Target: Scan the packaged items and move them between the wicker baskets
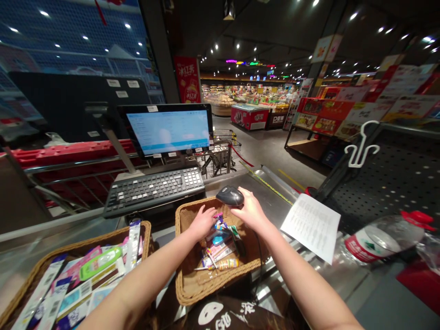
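Right hand [250,211] grips a mouse [231,196] above the basket [220,284]; left hand [203,223], loosely spread, over its sweets [220,238]; beyond, a banner [187,79] reads "冰红".

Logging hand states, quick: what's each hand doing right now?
Left hand: open, over a wicker basket; contact with its packets can't be told.
Right hand: holding the black mouse.

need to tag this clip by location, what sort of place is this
Probably a supermarket checkout: there's a monitor with a keyboard, a shopping cart beyond them, and stacked boxed goods on the right.
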A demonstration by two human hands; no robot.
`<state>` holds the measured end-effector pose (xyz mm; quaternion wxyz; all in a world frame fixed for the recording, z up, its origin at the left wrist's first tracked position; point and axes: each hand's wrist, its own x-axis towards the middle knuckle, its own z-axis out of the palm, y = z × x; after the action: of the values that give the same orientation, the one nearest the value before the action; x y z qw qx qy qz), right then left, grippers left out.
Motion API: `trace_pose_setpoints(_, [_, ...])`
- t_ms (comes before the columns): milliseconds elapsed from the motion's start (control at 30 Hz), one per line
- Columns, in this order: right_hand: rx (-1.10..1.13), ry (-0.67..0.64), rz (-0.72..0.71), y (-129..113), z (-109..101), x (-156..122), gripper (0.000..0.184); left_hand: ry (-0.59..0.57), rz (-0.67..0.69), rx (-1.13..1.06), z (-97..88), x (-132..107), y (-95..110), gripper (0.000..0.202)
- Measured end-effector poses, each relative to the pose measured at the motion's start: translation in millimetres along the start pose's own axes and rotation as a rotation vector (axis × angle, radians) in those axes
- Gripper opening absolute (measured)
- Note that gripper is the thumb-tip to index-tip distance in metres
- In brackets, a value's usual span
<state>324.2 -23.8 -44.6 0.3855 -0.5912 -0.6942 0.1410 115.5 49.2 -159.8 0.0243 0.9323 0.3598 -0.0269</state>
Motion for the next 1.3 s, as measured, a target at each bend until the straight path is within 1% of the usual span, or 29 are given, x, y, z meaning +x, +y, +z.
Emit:
trace_pose_setpoints(67, [-0.004,-0.003,0.005,-0.5,-0.3,0.2,0.041,0.094,0.003,0.02,-4.9,-1.1,0.9,0.024])
trace_pose_setpoints(133, [-0.007,-0.007,0.008,-1.1,-0.2,0.3,0.041,0.134,-0.022,0.047,-7.9,-2.0,1.3,0.025])
trace_pose_setpoints(300, [-0.01,-0.007,-0.004,-1.8,2.6,0.4,0.042,0.039,-0.073,0.101,-4.2,-2.6,1.9,0.028])
trace_pose_setpoints(433, [-0.027,0.003,0.005,-0.4,4.6,0.7,0.042,0.053,-0.074,0.107,5.5,-2.5,2.5,0.037])
trace_pose_setpoints(500, [-0.026,0.0,0.003,0.2,4.9,1.1,0.041,-0.001,-0.032,0.112,12.9,-2.4,3.3,0.037])
trace_pose_setpoints(533, [-0.023,-0.001,0.001,0.4,4.9,1.3,0.041,-0.057,-0.007,0.112,17.1,-2.3,3.7,0.037])
trace_pose_setpoints(567, [-0.021,0.002,0.0,0.5,4.9,1.4,0.041,-0.123,0.019,0.11,21.3,-2.3,4.0,0.041])
trace_pose_setpoints(633, [-0.017,0.005,-0.002,0.5,4.6,1.5,0.042,-0.242,0.058,0.106,28.1,-2.4,4.4,0.054])
trace_pose_setpoints(700, [-0.016,0.007,-0.002,0.3,4.1,1.4,0.041,-0.286,0.079,0.099,31.0,-2.7,4.3,0.059])
trace_pose_setpoints(733, [-0.016,0.007,-0.001,0.1,3.8,1.4,0.041,-0.283,0.087,0.095,30.7,-2.9,4.3,0.055])
trace_pose_setpoints(833, [-0.015,0.002,0.001,-0.9,3.0,1.5,0.039,-0.254,0.098,0.061,25.0,-3.0,5.6,0.03])
trace_pose_setpoints(867, [-0.015,-0.004,0.002,-1.3,2.8,1.7,0.038,-0.248,0.093,0.045,22.4,-2.7,6.6,0.028])
trace_pose_setpoints(967, [-0.014,-0.01,0.0,-2.0,2.8,2.3,0.039,-0.238,0.078,0.015,16.3,-1.7,10.7,0.026])
trace_pose_setpoints(1067, [-0.012,-0.001,-0.005,-1.1,3.5,2.3,0.042,-0.22,0.08,0.03,15.1,-1.3,14.4,0.026])
trace_pose_setpoints(1233, [-0.016,-0.013,0.009,0.7,4.4,1.4,0.042,-0.208,0.066,0.086,23.3,-2.3,15.6,0.035])
trace_pose_setpoints(1300, [-0.013,-0.014,0.011,1.0,4.5,1.3,0.044,-0.195,0.048,0.088,28.5,-2.1,14.4,0.033])
